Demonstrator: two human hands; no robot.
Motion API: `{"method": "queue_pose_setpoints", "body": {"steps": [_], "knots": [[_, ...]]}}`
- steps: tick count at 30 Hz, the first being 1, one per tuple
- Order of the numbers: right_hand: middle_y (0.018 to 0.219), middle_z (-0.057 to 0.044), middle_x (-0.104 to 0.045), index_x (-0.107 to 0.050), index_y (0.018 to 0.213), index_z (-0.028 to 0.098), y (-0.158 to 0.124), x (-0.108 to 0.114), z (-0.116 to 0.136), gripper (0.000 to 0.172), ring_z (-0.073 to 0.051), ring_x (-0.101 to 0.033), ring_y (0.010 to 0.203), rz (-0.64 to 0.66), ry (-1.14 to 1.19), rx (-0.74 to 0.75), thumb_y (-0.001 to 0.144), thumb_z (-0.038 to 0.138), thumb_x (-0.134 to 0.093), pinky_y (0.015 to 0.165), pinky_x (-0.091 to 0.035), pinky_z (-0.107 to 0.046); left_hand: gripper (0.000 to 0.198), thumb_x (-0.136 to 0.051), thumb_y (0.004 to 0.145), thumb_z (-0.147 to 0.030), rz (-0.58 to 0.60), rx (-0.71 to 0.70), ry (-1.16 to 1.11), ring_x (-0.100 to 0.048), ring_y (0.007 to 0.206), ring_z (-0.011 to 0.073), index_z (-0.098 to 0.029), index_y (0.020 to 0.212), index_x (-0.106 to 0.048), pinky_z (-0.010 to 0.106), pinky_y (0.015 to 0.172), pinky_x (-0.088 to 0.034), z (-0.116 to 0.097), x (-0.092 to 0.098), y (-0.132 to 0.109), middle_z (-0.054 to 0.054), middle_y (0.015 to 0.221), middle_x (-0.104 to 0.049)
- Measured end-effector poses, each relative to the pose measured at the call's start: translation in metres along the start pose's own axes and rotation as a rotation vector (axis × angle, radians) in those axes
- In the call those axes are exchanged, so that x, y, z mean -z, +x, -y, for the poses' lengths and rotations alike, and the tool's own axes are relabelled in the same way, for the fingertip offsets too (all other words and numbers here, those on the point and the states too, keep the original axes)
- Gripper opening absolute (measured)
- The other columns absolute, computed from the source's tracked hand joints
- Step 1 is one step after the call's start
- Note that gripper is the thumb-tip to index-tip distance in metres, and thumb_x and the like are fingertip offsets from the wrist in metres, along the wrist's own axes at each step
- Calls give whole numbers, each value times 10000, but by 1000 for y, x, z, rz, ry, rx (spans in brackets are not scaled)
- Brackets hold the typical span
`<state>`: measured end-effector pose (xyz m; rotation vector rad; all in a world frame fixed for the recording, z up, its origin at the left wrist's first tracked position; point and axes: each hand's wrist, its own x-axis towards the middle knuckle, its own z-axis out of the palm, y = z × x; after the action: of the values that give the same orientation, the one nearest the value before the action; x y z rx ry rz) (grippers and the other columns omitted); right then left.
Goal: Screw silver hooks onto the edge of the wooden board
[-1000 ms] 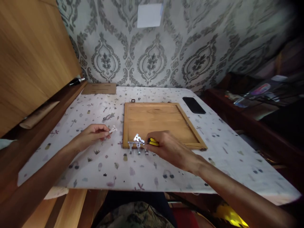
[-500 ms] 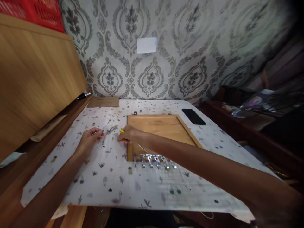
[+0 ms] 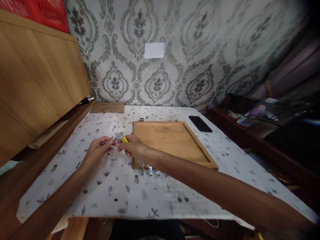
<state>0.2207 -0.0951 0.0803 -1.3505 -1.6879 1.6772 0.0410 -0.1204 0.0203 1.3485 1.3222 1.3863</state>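
Note:
My right hand [image 3: 132, 145] is closed around a screwdriver [image 3: 125, 139]. Its yellow, dark-striped handle pokes out above my fingers, and the thin metal shaft slants down to the right below them. Close beside it, my left hand [image 3: 101, 148] pinches a small clear plastic packet [image 3: 114, 138]; its contents are too small to make out. The fingertips of both hands meet at the packet. To the right lies a wooden framed board [image 3: 165, 140], partly under my right forearm. Shiny metal hooks [image 3: 150, 170] sit along its near edge, some hidden behind that arm.
A black phone [image 3: 200, 124] rests right of the board. Brown cardboard [image 3: 107, 107] lies at the back left of the patterned tablecloth [image 3: 110, 200]. A wooden cabinet [image 3: 42, 80] rises on the left, and the papered wall [image 3: 175, 76] closes off the back.
My right hand has moved left with the screwdriver, and my left hand slightly right, bringing their fingertips together at the packet. My right forearm now covers more of the hooks.

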Motion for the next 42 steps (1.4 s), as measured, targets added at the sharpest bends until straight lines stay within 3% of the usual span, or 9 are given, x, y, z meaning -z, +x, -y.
{"method": "queue_pose_setpoints", "body": {"steps": [2, 5, 11, 18, 23, 31, 34, 38, 42], "knots": [[659, 51, -606, -609, 783, 169, -18, 6, -1, 243, -45, -411, 466, -39, 78, 52, 961, 204, -770, 433, -358, -195, 332, -825, 748, -505, 55, 4, -34, -628, 646, 159, -196, 767, -704, 286, 624, -524, -15, -16, -9, 15, 736, -714], [607, 82, -605, -601, 732, 183, -39, 25, -4, 295, -33, -377, 429, -104, 151, 102, 914, 225, -830, 397, -319, -183, 252, -856, 715, -394, 117, -16, -76, -612, 674, 131, -197, 761, -706, 259, 662, -514, -40, -44, -14, -3, 764, -717], [589, 70, -610, -621, 710, 173, -76, 84, -19, 361, -20, -355, 400, -190, 274, 382, 869, 376, -873, 370, -274, -178, 191, -801, 832, -363, 252, -244, -14, -698, 767, 175, -191, 833, -717, 323, 783, -597, -77, -104, -11, 41, 847, -777], [652, 47, -657, -664, 722, 170, -119, 122, -54, 451, -14, -358, 419, -323, 346, 434, 701, 509, -961, 373, -205, -207, 162, -771, 860, -320, 399, -373, -23, -715, 801, 179, -199, 812, -674, 306, 760, -612, -82, -162, -17, 39, 873, -769], [531, 102, -539, -641, 745, 177, -139, 130, -76, 519, -14, -324, 402, -417, 485, 346, 571, 478, -1026, 388, -159, -207, 146, -717, 859, -266, 480, -438, 21, -661, 764, 147, -194, 759, -638, 257, 688, -556, -77, -191, -22, 11, 828, -685], [428, 129, -400, -619, 690, 181, -148, 141, -101, 493, -22, -242, 408, -413, 567, 176, 618, 491, -995, 410, -105, -213, 167, -687, 872, -210, 526, -558, 129, -633, 806, 159, -199, 729, -601, 254, 693, -564, -67, -217, -20, 24, 859, -638], [446, 115, -438, -615, 681, 186, -146, 145, -104, 471, -28, -253, 413, -465, 540, 198, 645, 494, -969, 419, -111, -223, 132, -678, 895, -248, 574, -517, 136, -652, 816, 168, -206, 785, -617, 271, 729, -578, -66, -220, -15, 29, 881, -671], [456, 101, -462, -644, 777, 189, -152, 154, -112, 395, -52, -297, 420, -473, 392, 214, 787, 520, -861, 424, -139, -234, 116, -604, 974, -308, 720, -382, 184, -725, 913, 201, -218, 1009, -668, 285, 778, -592, -51, -206, -7, 50, 990, -758], [591, 68, -546, -631, 837, 189, -160, 160, -129, 422, -63, -419, 477, -360, 179, 138, 842, 568, -815, 443, -231, -221, 277, -461, 1032, -261, 833, -553, 465, -722, 911, 209, -214, 991, -731, 308, 801, -562, -23, -181, 4, 54, 960, -758]]}}
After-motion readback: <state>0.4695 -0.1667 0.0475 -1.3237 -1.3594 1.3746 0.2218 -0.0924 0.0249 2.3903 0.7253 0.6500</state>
